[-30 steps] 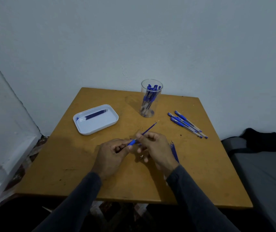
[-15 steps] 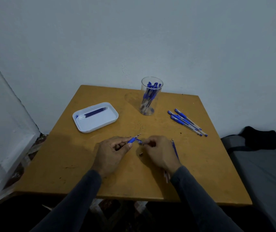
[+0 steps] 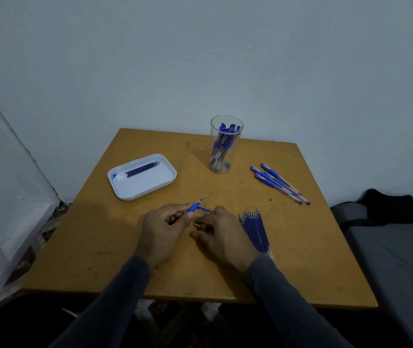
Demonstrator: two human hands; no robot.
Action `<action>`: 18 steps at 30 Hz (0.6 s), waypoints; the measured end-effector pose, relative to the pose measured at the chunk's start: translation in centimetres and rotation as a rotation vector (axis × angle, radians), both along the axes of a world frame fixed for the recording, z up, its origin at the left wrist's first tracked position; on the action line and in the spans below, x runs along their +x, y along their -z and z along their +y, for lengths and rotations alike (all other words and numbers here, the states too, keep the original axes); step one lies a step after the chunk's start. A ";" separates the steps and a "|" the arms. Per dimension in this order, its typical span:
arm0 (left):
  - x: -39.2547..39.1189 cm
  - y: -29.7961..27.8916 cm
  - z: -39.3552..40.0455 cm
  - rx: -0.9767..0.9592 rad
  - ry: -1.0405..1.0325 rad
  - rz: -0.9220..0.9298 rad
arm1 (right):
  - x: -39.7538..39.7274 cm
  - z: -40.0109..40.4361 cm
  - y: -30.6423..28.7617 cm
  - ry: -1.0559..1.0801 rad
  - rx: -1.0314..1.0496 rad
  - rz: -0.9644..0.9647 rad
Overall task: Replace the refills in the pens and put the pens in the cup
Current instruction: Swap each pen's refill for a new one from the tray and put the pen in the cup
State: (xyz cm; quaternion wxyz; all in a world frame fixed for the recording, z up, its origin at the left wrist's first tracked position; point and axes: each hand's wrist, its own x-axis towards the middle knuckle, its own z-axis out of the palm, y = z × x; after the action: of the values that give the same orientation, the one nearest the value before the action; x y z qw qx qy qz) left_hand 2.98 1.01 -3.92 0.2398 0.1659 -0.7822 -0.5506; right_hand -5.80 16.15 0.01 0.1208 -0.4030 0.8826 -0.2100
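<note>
**Pen mid-refill, both hands on it at frame centre**

The pen (image 3: 196,206) was light, thin, stiff plastic — likely slick on the clear barrel, so the blue rubber grip looked the best hold. It sat just above the bench (image 3: 300,259), tip pointing to the upper right. Left hand (image 3: 161,229) fingers were curled narrow, pinching the pen at the grip. Right hand (image 3: 223,237) fingers were curled close at the pen's near end — what they pinched could not be told. Spare refills (image 3: 254,229) lay just right of it; the cup (image 3: 224,144) stood above, well apart.
</note>
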 end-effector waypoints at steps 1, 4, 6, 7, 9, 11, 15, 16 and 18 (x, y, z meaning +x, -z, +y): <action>0.0 0.0 0.0 0.007 0.001 0.000 | 0.2 -0.4 0.3 0.018 -0.010 0.025; 0.0 0.0 -0.1 0.032 0.007 0.000 | 0.4 -0.8 0.8 0.059 -0.056 0.055; 0.0 0.0 -0.1 0.040 0.017 -0.002 | 0.3 -0.7 1.0 0.080 -0.110 0.031; 0.0 0.1 -0.1 0.037 0.025 -0.002 | 0.1 -0.4 0.9 0.117 -0.166 -0.017; -0.1 0.2 0.0 0.021 0.037 0.007 | -0.3 0.2 0.6 0.251 -0.305 -0.188; -0.2 0.3 0.0 -0.004 0.047 0.020 | -0.8 0.7 -0.1 0.353 -0.463 -0.336; -0.2 0.2 0.2 -0.040 0.077 0.016 | -1.7 1.5 -1.4 0.394 -0.651 -0.528; -0.2 0.2 0.2 -0.042 0.084 0.015 | -1.9 1.5 -1.5 0.375 -0.649 -0.541; -0.1 0.2 0.2 -0.043 0.097 0.007 | -2.1 1.6 -1.5 0.318 -0.627 -0.562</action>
State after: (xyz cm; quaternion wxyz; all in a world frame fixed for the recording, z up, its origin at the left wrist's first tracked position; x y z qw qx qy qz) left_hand 2.86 1.17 -4.11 0.2188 0.1207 -0.8002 -0.5452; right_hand -7.93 17.78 1.53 0.1942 -0.2070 0.7601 -0.5846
